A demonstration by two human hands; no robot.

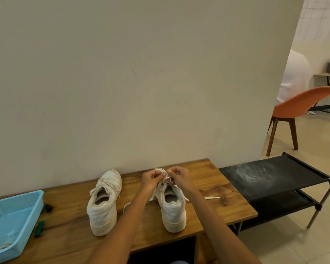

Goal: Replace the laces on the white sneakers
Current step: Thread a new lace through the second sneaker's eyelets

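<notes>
both hands [167, 178] pinch lace [165, 180] over sneaker [172, 208]

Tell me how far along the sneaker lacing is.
Done, it seems: the left sneaker looks fully laced. In hand: both hands, left hand and right hand, pinch the lace over the right sneaker. Left: finishing that shoe; its lace end lies loose on the table.

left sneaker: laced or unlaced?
Laced. The left sneaker shows lace crossing its tongue with loose ends hanging; whether it's tied, cannot tell.
</notes>
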